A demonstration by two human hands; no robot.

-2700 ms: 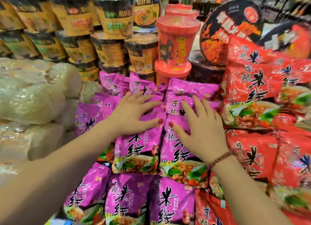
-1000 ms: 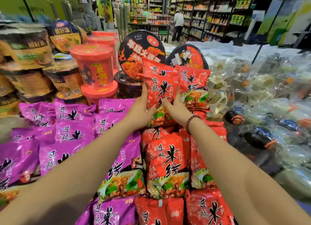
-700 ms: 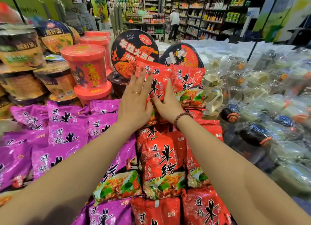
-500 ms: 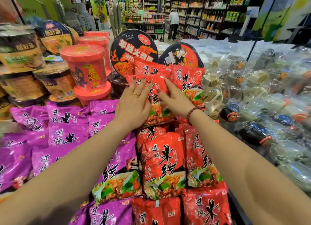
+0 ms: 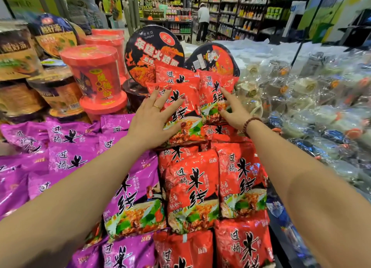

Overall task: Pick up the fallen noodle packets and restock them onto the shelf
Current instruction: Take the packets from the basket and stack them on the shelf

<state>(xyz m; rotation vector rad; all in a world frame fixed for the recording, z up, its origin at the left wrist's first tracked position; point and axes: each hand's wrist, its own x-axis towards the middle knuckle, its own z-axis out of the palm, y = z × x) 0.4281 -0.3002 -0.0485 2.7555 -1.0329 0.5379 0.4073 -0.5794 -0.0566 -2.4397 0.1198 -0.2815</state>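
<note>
Open-fingered and apart, the left hand (image 5: 154,117) is pressing a red noodle packet (image 5: 190,105) and the right hand (image 5: 233,111) is touching the neighbouring packet (image 5: 210,83). Probably light, crinkly, slippery; gripping the side edges seems best.

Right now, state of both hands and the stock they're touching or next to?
left hand: open, flat on upper red packet
right hand: open, fingers touching right red packet
upper red packet: lying on the red stack, not gripped
right red packet: propped beside it
purple packets: stacked, no hand on them
red cup: upright, lid on
black bowl: standing on edge behind the packets
</note>
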